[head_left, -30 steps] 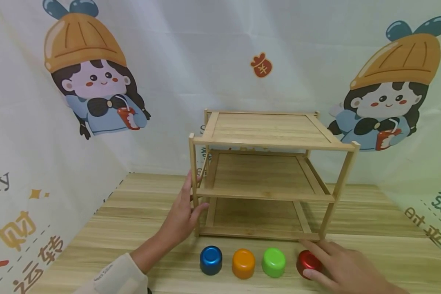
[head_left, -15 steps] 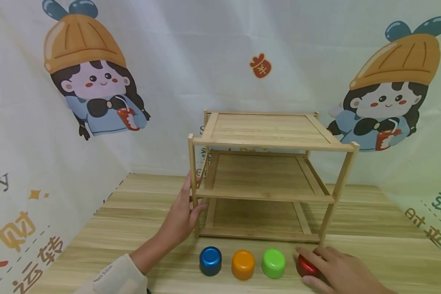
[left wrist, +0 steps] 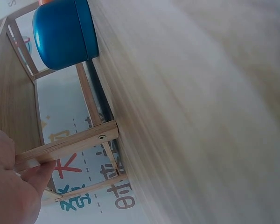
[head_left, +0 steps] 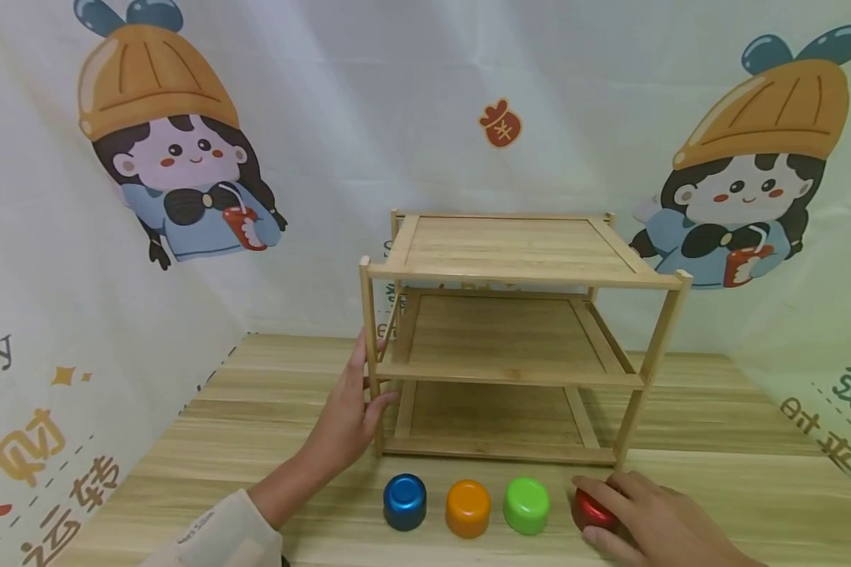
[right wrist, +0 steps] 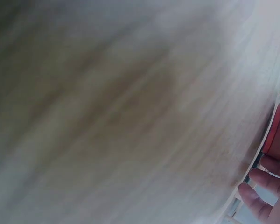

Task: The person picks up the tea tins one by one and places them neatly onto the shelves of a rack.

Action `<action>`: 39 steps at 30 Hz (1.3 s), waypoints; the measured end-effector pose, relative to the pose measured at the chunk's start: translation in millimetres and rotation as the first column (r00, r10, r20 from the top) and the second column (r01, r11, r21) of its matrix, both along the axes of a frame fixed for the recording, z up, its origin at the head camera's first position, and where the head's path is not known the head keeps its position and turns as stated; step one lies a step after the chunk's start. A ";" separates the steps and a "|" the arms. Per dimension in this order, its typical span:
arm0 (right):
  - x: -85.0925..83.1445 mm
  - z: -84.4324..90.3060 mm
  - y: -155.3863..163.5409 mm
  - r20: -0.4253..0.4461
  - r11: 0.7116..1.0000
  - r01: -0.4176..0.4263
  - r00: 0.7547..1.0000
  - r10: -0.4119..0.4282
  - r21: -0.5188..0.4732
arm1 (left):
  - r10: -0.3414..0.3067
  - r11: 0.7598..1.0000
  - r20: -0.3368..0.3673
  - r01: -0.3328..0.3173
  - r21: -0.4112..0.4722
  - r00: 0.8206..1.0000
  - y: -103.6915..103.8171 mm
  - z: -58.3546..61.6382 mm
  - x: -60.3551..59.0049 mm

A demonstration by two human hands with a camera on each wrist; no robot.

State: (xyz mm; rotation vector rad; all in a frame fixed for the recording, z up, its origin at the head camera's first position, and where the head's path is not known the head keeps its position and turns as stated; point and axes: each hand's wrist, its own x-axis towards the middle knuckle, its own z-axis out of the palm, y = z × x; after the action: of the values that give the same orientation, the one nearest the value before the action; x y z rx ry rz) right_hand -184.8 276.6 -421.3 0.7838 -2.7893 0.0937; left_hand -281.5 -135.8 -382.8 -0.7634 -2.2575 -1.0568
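Note:
My left hand [head_left: 347, 413] grips the front left post of a three-tier wooden shelf rack [head_left: 510, 374], thumb on its inner side. The left wrist view shows the thumb and finger about that post [left wrist: 60, 145]. In front of the rack, my right hand [head_left: 663, 516] holds a small round red metallic canister [head_left: 596, 508] on the table, fingers over its far side and thumb at the near side; the hand covers its right part. In the right wrist view only a red strip [right wrist: 273, 133] of it shows beside the fingers.
A green canister [head_left: 527, 505], an orange one [head_left: 468, 509] and a blue one [head_left: 405, 502] stand in a row left of the red one, close before the rack. A printed cloth [head_left: 326, 157] hangs behind the wooden table [head_left: 269, 394].
My right hand has shifted slightly, its fingers settling lower around the red canister. The left hand stays at the post, and the rack and other canisters stay put.

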 end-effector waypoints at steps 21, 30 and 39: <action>3.2 32.4 4.2 -0.229 0.997 -0.027 0.973 0.009 -0.077 | 0.022 0.999 -0.022 -0.023 -0.034 0.999 1.3 2.5 0.1; -1.0 55.4 2.2 -0.280 0.998 -0.036 0.960 0.019 -0.056 | 0.015 0.999 -0.048 -0.017 -0.035 0.999 0.7 1.4 -1.0; -2.9 75.3 -2.7 -0.277 0.997 -0.054 0.960 0.037 -0.052 | 0.023 0.999 -0.041 -0.025 -0.038 0.999 0.2 0.1 -1.7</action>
State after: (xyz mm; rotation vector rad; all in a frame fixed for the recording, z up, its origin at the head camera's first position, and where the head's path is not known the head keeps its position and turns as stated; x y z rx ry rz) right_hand -187.7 273.9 -346.0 0.7814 -2.4955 0.0690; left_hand -283.1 -135.7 -382.7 -0.7650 -2.2530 -0.9812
